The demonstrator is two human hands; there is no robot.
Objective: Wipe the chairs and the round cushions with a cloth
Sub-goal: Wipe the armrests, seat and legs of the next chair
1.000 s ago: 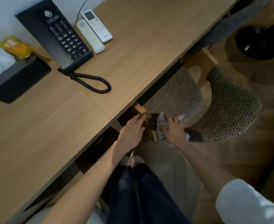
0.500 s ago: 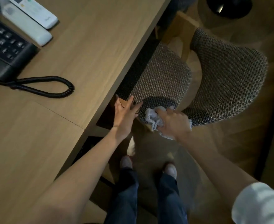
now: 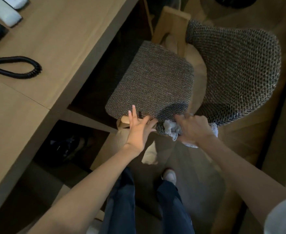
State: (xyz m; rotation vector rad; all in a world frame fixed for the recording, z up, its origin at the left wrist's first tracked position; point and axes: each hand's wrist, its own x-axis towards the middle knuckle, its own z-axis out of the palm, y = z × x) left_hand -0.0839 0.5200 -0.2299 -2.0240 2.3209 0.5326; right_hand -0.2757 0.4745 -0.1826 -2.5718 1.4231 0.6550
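A wooden chair with a grey woven seat cushion point(image 3: 152, 81) and a curved woven backrest point(image 3: 236, 71) stands half under the desk. My right hand point(image 3: 192, 127) grips a crumpled pale cloth point(image 3: 172, 130) against the seat's near edge, by the corner next to the backrest. My left hand point(image 3: 138, 129) has its fingers spread and straight, touching the seat's near left corner and the wooden frame point(image 3: 124, 119) beneath it.
The wooden desk point(image 3: 57, 48) fills the left, with a coiled black phone cord point(image 3: 20, 68) and a white remote point(image 3: 5, 14) on it. My legs and shoes point(image 3: 168, 176) stand on the dark floor below the chair. A wooden chair leg point(image 3: 171, 26) rises at the far side.
The view has shifted down and closer to the chair. My right hand and the cloth slid right along the seat's near edge; my left hand stays spread at the left corner.
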